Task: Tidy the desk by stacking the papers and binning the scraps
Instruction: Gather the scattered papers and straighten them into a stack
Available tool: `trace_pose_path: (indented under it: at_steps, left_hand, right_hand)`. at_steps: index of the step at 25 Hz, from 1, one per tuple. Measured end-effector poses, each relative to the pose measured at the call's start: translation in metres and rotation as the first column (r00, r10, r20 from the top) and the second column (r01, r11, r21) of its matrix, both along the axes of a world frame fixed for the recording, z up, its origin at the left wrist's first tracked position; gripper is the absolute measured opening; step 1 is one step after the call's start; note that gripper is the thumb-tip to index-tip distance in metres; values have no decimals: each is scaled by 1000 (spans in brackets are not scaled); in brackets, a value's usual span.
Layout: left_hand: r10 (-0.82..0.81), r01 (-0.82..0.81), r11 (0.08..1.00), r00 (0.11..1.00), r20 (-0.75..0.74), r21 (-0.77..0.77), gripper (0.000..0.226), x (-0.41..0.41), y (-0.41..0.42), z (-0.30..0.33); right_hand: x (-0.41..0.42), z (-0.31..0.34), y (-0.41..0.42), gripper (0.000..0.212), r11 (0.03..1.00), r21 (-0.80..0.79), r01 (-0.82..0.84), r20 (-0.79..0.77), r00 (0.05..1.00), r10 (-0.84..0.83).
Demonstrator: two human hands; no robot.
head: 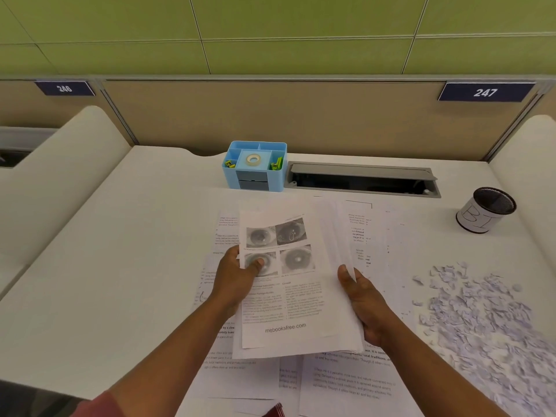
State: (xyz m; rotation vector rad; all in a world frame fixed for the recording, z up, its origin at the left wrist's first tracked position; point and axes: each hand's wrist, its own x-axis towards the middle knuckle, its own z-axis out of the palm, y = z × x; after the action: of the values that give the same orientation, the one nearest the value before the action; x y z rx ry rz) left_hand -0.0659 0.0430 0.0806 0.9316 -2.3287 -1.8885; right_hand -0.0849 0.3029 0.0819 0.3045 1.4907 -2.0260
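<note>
Head view puts us over the desk (126, 266), holding a bundle of papers (298, 296) between both hands just above the loose sheets (355, 377) that lie spread beneath it. Our left hand (237, 278) grips the bundle's left edge, thumb curled on top over one of the 4 eye photographs, fingers hidden underneath. Our right hand (364, 299) holds the right edge, thumb tucked against the fanned sheet edges; its other fingers are behind the paper, so we cannot tell how they lie.

We judge the stacking about half done: many sheets remain flat on the desk, and the scraps (481, 320) sit in a wide heap to the right, none yet binned. The bin (484, 210), a small mesh cup with a paper label, stands at the far right, well apart from the heap.

Risks as we see them: the right edge is splayed, so a loose grip could let sheets slide out. Sweeping the bundle rightward could scatter scraps. The bin looks small for that heap, so spills seem likely.
</note>
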Motion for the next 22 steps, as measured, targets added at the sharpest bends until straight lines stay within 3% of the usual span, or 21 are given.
trace_pose_path:
  at_steps: [3,5,7,8,10,13,16,19,22]
  left_hand:
    - [-50,50,999,999,21,-21,43,2,12,-5]
    - [-77,73,997,992,104,40,61,2,8,-6]
    - [-66,2,930,984,163,367,76,2,1,-4]
    - [-69,-33,847,983,172,531,71,3,-3,-4]
    - [-127,-25,720,978,167,693,56,5,-6,-3]
    - [-167,9,662,977,136,749,53,8,-5,-3]
    - [-92,-4,690,991,93,724,50,8,-1,-1]
    - [70,-82,682,996,46,727,48,3,2,1]
    - [215,-139,619,977,3,773,53,-2,9,7]
  right_hand:
    - [1,-1,-1,38,999,-29,-38,19,999,39]
    - [0,0,1,39,998,-35,-48,26,998,49]
    - [0,2,3,39,998,-44,-53,22,998,54]
    - [0,3,4,39,997,-49,-57,21,998,58]
    - [-1,5,4,40,996,-61,-71,18,997,72]
    - [-1,9,4,41,994,-74,-78,33,996,81]
    - [-1,16,8,38,962,-267,-52,85,993,77]
    - [5,14,12,69,860,-508,59,167,985,31]
    - [17,10,0,88,803,-589,92,192,981,29]
